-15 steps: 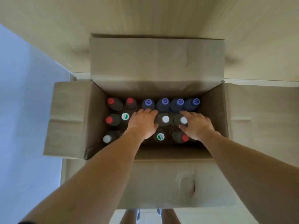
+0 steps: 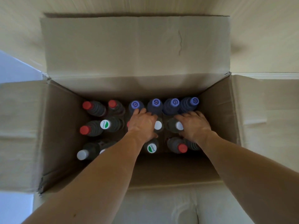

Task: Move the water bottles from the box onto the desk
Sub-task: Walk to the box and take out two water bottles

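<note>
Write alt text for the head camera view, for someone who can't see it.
Both hands, left hand and right hand, reach down into an open cardboard box of upright water bottles with red, white, green-marked and purple caps. Whether either hand grips a bottle cannot be told.

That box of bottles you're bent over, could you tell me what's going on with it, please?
A person is reaching both hands into an open cardboard box packed with upright bottles. The left hand is down among the middle bottles, fingers near a purple-capped bottle in the far row. The right hand rests beside a white-capped bottle. Whether either hand has closed on a bottle cannot be told. No bottle is lifted out yet.
</note>
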A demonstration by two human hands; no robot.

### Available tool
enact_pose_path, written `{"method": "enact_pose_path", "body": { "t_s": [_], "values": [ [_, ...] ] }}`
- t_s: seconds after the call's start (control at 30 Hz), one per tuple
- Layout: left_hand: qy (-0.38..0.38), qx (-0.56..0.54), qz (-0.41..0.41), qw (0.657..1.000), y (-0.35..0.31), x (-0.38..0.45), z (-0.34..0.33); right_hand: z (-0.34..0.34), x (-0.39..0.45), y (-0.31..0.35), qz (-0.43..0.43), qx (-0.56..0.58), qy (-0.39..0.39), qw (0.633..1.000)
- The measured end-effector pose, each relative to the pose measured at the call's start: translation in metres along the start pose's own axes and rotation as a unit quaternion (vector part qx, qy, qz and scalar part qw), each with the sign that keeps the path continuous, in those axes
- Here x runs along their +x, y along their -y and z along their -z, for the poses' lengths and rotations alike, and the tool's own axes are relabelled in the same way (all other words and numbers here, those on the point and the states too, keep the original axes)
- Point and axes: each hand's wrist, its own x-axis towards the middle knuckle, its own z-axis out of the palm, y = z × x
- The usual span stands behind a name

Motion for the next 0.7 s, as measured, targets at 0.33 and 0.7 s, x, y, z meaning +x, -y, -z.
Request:
{"method": "enact_pose_path", "body": {
  "t_s": [0.33, 0.7],
  "values": [
    [-0.032, 0.052, -0.004, 0.998, -0.001, 0.015, -0.019, -0.01, 0.016, 0.01, -0.014, -0.03, -0.026, 0.999],
    [-0.042, -0.093, -0.029, 0.994, 0.017, -0.005, 0.034, 0.018, -0.005, 0.005, 0.021, 0.082, -0.044, 0.995]
  ]
}}
